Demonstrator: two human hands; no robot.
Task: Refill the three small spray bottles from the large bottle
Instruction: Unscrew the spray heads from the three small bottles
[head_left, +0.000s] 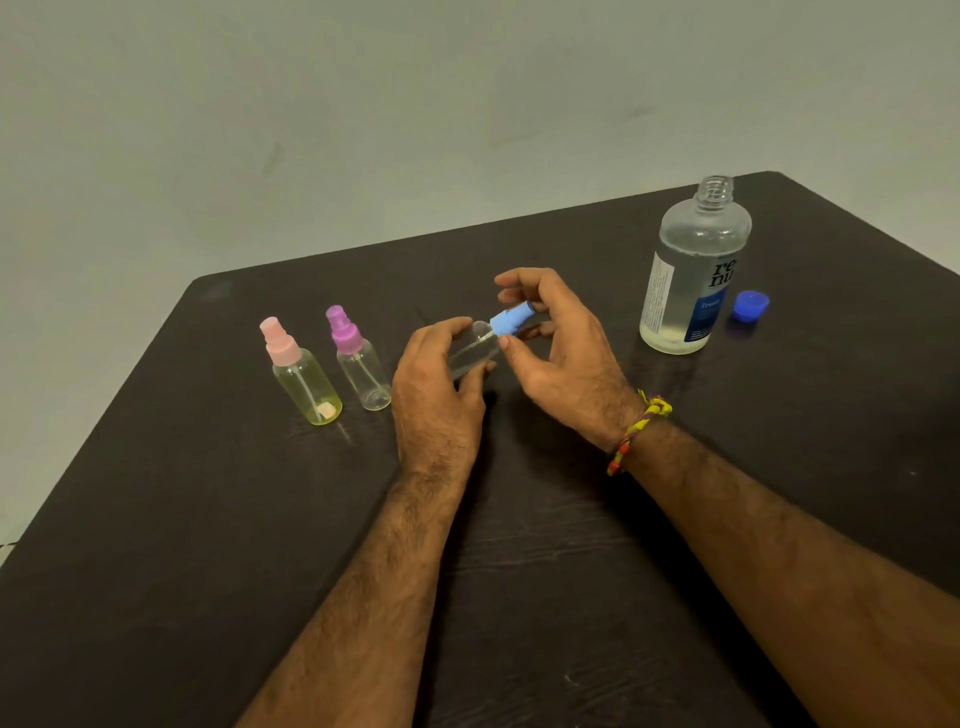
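Observation:
My left hand (436, 384) grips the clear body of a small spray bottle (475, 348), tilted with its top to the right, above the table's middle. My right hand (556, 343) pinches that bottle's blue spray head (509, 319) between thumb and fingers. A pink-topped small bottle (301, 374) with yellowish liquid and a purple-topped clear bottle (361, 364) stand upright to the left. The large bottle (693, 270), uncapped and holding clear liquid, stands upright at the right.
The large bottle's blue cap (750, 305) lies just to its right. Everything rests on a dark table (519, 545) whose far edge runs close behind the bottles, with a pale wall beyond.

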